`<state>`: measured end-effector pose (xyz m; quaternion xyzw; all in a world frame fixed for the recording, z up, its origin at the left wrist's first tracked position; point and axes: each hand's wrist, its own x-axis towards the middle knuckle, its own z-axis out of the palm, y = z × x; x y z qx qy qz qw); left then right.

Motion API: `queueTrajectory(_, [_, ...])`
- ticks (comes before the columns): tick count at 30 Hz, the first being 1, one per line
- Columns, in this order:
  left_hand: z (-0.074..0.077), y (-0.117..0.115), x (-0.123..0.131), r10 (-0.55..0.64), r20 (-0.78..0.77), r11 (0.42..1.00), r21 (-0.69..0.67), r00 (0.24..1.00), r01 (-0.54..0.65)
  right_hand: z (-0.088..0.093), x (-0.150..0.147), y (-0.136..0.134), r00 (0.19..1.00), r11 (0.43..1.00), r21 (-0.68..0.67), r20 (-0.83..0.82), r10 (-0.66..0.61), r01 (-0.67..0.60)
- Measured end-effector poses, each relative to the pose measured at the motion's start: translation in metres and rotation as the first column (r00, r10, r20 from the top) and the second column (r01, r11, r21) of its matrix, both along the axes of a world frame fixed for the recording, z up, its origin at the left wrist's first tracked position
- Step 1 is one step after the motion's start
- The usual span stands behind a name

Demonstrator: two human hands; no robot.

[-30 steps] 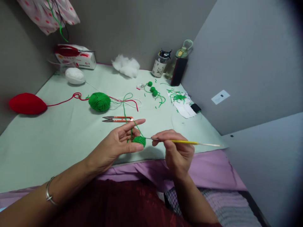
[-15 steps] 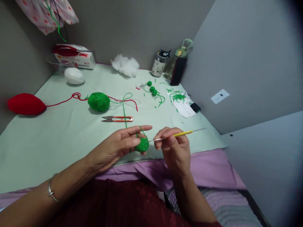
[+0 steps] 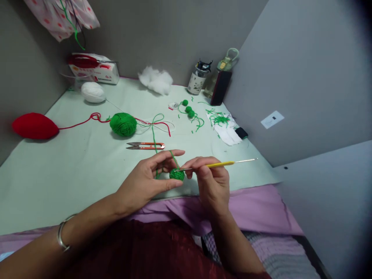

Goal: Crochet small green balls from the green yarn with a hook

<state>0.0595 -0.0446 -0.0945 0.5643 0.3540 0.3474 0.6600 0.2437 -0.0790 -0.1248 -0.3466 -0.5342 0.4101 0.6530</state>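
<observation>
Between the thumb and fingers of my left hand (image 3: 148, 174) sits a small round green crochet piece (image 3: 177, 174). Green working yarn runs over my raised left index finger and back across the table to the green yarn ball (image 3: 123, 124). My right hand (image 3: 213, 180) pinches a crochet hook with a yellow handle (image 3: 221, 164). One thin metal end of the hook meets the top of the crochet piece; the other end points out to the right. Beyond my left hand lie thread snips (image 3: 145, 145) with an orange frame, crossed by the yarn.
Red yarn (image 3: 35, 126) and white yarn (image 3: 93, 92) lie to the left. At the back are white stuffing (image 3: 156, 80), a pen cup (image 3: 197, 79), a bottle (image 3: 226, 64) and a phone (image 3: 221, 88). Small green balls (image 3: 189, 109) and yarn scraps on tissue (image 3: 228, 133) lie right of centre.
My left thumb has moved down to the near side of the crochet piece, which has turned in my fingers. The hook tip has shifted left, onto its top. The view has shifted slightly.
</observation>
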Motion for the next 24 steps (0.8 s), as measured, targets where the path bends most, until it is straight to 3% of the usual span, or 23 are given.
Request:
queueTrajectory(5, [0.002,0.001,-0.001,0.024,-0.061,0.997,0.076,0.998,-0.020,0.004,0.006,-0.002,0.996,1.000,0.007,0.088,0.026,-0.027])
queueTrajectory(10, [-0.001,0.002,0.001,0.046,-0.105,0.993,0.114,0.993,-0.034,0.010,0.011,-0.005,0.946,0.989,0.143,0.322,-0.019,-0.028])
queueTrajectory(12, [-0.002,0.001,0.003,0.079,-0.113,0.992,0.105,0.990,-0.068,0.012,0.010,-0.007,0.874,0.961,0.274,0.472,-0.111,-0.026])
queueTrajectory(14, [-0.005,-0.002,0.005,0.134,-0.105,0.989,0.080,0.985,-0.126,0.013,0.008,-0.011,0.753,0.910,0.414,0.609,-0.251,-0.032])
queueTrajectory(16, [-0.007,-0.005,0.007,0.194,-0.079,0.980,0.068,0.978,-0.189,0.011,0.006,-0.014,0.632,0.860,0.509,0.676,-0.378,-0.030])
queueTrajectory(18, [-0.009,-0.010,0.008,0.227,-0.042,0.973,0.061,0.973,-0.224,0.006,0.005,-0.017,0.561,0.832,0.555,0.685,-0.465,0.012])
queueTrajectory(22, [-0.009,-0.015,0.006,0.203,0.044,0.979,-0.001,0.978,-0.203,-0.006,0.008,-0.017,0.586,0.776,0.629,0.615,-0.527,0.039])
queueTrajectory(24, [-0.010,-0.015,0.004,0.183,0.081,0.982,-0.050,0.980,-0.180,-0.008,0.010,-0.015,0.635,0.785,0.619,0.595,-0.493,0.029])
